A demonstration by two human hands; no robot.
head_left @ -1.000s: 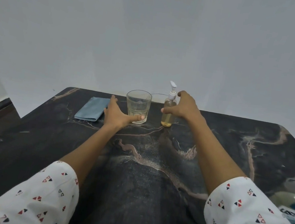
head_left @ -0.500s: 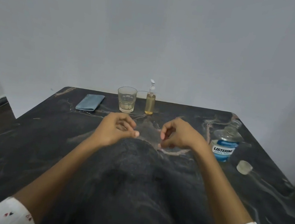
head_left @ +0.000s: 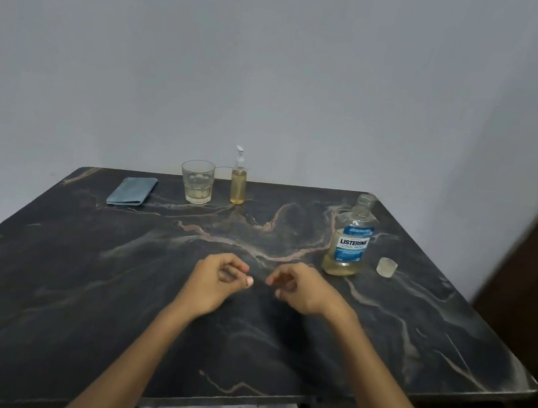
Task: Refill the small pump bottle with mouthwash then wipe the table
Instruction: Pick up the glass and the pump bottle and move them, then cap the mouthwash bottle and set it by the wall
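The small pump bottle (head_left: 238, 185), filled with yellowish liquid and topped by a white pump, stands upright at the table's far edge. To its right, an uncapped mouthwash bottle (head_left: 349, 242) with a blue label holds a little liquid at the bottom; its clear cap (head_left: 386, 267) lies beside it. A folded blue cloth (head_left: 132, 190) lies at the far left. My left hand (head_left: 217, 281) and my right hand (head_left: 300, 289) rest mid-table with fingers loosely curled, holding nothing, well short of the bottles.
A clear drinking glass (head_left: 196, 181) with a little liquid stands just left of the pump bottle. The dark marbled table (head_left: 77, 280) meets a pale wall at the back. A dark wooden panel (head_left: 531, 292) rises at the right.
Both hands let go of the glass and the pump bottle and drew back to mid-table with fingers curled. The view pulled back, showing the mouthwash bottle and cap.
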